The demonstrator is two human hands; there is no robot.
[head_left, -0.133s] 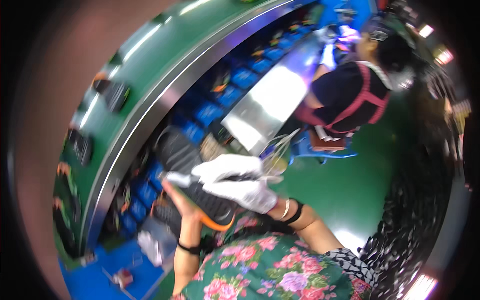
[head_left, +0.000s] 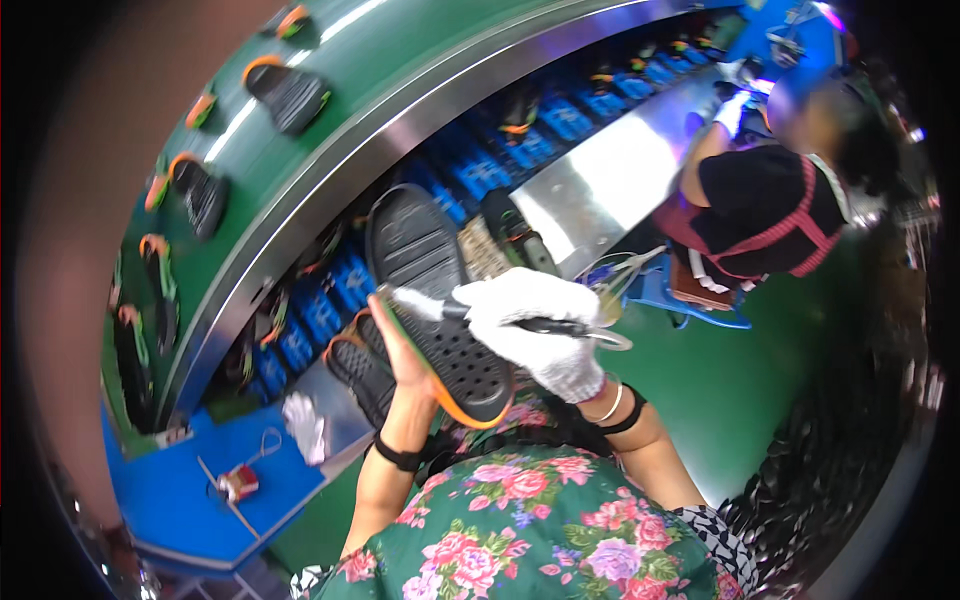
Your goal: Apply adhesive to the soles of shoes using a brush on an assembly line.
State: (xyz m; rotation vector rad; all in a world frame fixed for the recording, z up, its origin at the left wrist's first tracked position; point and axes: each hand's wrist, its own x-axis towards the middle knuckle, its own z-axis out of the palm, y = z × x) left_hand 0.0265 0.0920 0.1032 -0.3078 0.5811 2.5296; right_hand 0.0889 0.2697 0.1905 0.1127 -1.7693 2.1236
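Note:
A black shoe sole [head_left: 474, 372] with an orange rim at its near end stands tilted in front of me, its holed and grooved face toward me. My bare left hand [head_left: 408, 362] is closed on its left edge, with most fingers hidden behind it. In a white glove, my right hand [head_left: 525, 297] grips the dark handle of a brush [head_left: 418, 304]. The brush's white tip lies across the middle of the sole, by its left edge. Beyond the sole are a dark shoe part [head_left: 518, 230] and a beige, rough-textured piece [head_left: 482, 250].
Soles [head_left: 290, 95] lie on a green conveyor [head_left: 390, 60] with a metal rail. Blue holders [head_left: 318, 310] line up beneath it. Another sole [head_left: 362, 375] sits beside my left arm. A blue table [head_left: 180, 490] bears a white glove [head_left: 305, 425]. A co-worker [head_left: 760, 205] sits at the right.
The surroundings have shifted in the picture as my view turned. My hands, the sole and the brush appear farther right; both hands keep their holds.

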